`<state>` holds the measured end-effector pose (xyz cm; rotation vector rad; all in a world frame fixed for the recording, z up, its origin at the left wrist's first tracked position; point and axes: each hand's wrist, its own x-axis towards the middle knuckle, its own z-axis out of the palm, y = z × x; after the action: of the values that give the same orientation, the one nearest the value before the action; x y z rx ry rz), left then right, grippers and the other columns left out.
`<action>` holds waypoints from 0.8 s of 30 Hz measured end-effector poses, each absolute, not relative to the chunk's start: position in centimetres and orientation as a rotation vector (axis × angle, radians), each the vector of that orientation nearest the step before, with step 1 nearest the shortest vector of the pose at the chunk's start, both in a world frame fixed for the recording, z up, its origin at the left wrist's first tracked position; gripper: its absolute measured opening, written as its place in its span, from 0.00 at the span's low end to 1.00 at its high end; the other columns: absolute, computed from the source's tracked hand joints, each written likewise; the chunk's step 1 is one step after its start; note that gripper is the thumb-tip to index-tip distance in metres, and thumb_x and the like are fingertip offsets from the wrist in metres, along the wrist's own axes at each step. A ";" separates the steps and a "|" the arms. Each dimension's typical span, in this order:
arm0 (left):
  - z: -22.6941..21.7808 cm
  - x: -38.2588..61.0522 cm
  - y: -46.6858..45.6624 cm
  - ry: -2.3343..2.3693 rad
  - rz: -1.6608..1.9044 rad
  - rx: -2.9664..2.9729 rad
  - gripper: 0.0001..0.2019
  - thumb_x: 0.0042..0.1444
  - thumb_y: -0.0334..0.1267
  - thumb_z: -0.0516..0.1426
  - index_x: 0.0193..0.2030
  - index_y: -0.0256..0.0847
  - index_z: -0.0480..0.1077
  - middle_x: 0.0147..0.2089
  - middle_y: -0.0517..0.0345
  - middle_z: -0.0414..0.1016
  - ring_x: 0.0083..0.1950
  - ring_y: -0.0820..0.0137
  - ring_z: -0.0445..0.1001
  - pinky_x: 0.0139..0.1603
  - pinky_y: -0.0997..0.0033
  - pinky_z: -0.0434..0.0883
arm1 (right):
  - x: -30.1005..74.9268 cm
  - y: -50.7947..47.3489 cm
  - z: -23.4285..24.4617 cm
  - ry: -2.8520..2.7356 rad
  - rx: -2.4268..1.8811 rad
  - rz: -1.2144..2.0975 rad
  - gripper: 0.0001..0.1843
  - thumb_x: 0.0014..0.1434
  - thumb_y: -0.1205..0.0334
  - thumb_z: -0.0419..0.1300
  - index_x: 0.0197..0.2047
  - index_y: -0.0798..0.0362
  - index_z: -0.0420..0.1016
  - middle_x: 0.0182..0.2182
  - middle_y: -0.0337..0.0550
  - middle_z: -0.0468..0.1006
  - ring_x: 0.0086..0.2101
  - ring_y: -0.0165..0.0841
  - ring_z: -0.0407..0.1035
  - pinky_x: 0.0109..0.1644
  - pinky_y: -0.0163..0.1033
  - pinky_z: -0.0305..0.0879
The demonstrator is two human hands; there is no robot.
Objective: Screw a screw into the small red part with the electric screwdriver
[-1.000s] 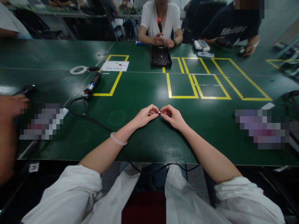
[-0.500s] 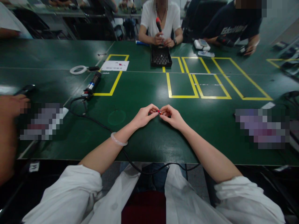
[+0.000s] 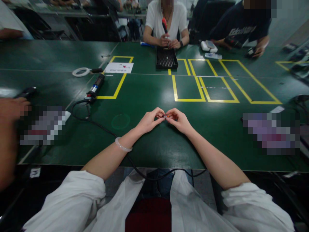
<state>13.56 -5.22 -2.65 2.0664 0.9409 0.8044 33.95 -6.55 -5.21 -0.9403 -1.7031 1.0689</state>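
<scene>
My left hand (image 3: 154,119) and my right hand (image 3: 177,120) meet fingertip to fingertip above the green table (image 3: 156,148). Both are closed in a pinch around a small red and dark piece (image 3: 165,116). Fingers cover most of this piece, and it is too small for me to make out its kind. A pale bracelet circles my left wrist.
A black cable (image 3: 103,128) runs from a dark cylindrical tool (image 3: 96,86) on the left, under my left forearm, to the table's front edge. Across from me, a co-worker holds a red-handled screwdriver (image 3: 165,25) over a black tray (image 3: 166,66). Yellow tape (image 3: 189,100) marks rectangles.
The small piece between my fingertips has shifted slightly, and less of its red shows. My hands stay in nearly the same place, a little closer together.
</scene>
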 end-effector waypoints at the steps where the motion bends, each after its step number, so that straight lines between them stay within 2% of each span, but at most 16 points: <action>1: -2.7 13.5 -5.2 0.938 0.808 2.067 0.11 0.63 0.43 0.56 0.47 0.38 0.68 0.42 0.54 0.76 0.44 0.69 0.75 0.48 0.69 0.70 | 33.9 -6.6 -5.2 -1.698 -0.939 1.076 0.14 0.58 0.54 0.64 0.44 0.51 0.68 0.36 0.40 0.76 0.30 0.29 0.68 0.35 0.37 0.65; 24: -2.4 13.4 -5.2 0.943 0.760 2.006 0.15 0.64 0.48 0.55 0.46 0.37 0.70 0.42 0.53 0.77 0.43 0.67 0.76 0.46 0.69 0.70 | 34.0 -6.6 -4.7 -1.754 -1.047 0.966 0.11 0.58 0.54 0.64 0.40 0.52 0.72 0.30 0.39 0.75 0.27 0.29 0.64 0.31 0.36 0.61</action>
<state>13.41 -5.20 -2.35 2.0062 0.9434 0.7597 33.95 -6.62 -4.67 -1.0469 -1.7544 0.9661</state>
